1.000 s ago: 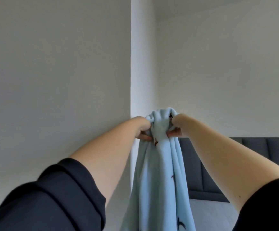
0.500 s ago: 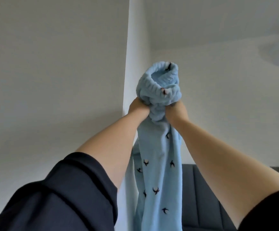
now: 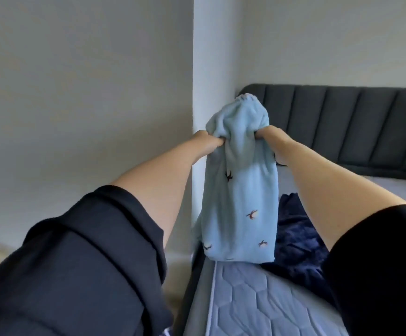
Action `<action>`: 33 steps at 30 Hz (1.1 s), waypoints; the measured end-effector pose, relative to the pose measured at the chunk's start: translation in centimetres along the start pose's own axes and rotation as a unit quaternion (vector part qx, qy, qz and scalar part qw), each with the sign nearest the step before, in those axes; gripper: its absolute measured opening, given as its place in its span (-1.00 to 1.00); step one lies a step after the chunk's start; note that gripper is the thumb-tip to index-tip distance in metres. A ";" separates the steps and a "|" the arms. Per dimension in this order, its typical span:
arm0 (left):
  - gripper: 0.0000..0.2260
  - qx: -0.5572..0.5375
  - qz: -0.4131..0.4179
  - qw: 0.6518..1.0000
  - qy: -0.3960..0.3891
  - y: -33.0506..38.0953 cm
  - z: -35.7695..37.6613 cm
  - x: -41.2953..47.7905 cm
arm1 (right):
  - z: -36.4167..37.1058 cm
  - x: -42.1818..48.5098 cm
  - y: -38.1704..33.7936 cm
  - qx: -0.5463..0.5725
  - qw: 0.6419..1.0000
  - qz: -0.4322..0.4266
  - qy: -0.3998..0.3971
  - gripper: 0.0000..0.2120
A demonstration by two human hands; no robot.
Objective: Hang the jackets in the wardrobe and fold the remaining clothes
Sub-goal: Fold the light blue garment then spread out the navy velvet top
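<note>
Quilted blue mattress (image 3: 257, 294) fills the near foreground, its left edge running along the bed frame, and I see the hem of the pale blue fleece garment (image 3: 240, 202) hanging just above it, close to that edge. My left hand (image 3: 210, 141) and right hand (image 3: 265, 134) each clench a bunch of fabric near the gathered top, holding the piece up in the air between them. I judge the risk is in the lowering: with the hem so near the left edge, the cloth could slide off onto the floor, or land creased, since it hangs bunched rather than spread. It could also drop onto the dark navy garment (image 3: 296, 229) heaped just right of it and tangle the two. Farther back, a dark padded headboard (image 3: 342, 122) runs across the right. A white wall corner (image 3: 211, 69) stands behind the garment, with plain pale walls on both sides.
</note>
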State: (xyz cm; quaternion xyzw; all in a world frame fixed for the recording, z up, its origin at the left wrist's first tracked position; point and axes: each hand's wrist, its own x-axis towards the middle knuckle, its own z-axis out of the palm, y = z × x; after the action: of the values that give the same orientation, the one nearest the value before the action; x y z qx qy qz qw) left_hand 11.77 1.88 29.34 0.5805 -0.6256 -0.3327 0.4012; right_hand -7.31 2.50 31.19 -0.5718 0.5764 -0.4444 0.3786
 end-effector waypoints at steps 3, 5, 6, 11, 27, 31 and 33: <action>-0.50 -0.052 -0.056 0.997 0.002 -7.4 2.2 -3.5 | 3.0 -2.8 7.3 0.062 0.992 0.073 -0.079 -0.69; -0.54 -0.097 -0.098 0.990 -0.004 -12.3 4.1 -5.8 | 4.4 -4.4 12.6 0.093 0.981 0.123 -0.115 -0.68; -0.59 -0.127 -0.123 0.984 -0.018 -14.5 5.2 -7.1 | 4.8 -5.2 15.3 0.106 0.975 0.149 -0.126 -0.67; -0.71 -0.214 -0.259 0.934 -0.120 -22.0 10.6 -12.6 | 5.2 -8.8 26.4 0.094 0.948 0.260 -0.156 -0.70; -0.70 -0.220 -0.331 0.907 -0.143 -32.0 17.1 -15.4 | 8.4 -10.8 39.9 0.031 0.954 0.285 -0.089 -0.75; -0.77 -0.281 -0.329 0.878 -0.203 -32.4 17.4 -14.1 | 9.5 -10.9 40.5 -0.013 0.947 0.313 -0.078 -0.85; -0.67 -0.343 -0.295 0.863 -0.224 -32.8 17.2 -13.4 | 9.5 -10.7 39.9 0.155 0.936 0.308 -0.072 -0.88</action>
State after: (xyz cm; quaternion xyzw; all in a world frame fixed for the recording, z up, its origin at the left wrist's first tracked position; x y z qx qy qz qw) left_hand 11.64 10.88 -9.00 0.4737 -0.3444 -0.7504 0.3065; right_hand -10.56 10.42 -10.30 -0.3304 0.6193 -0.3478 0.6215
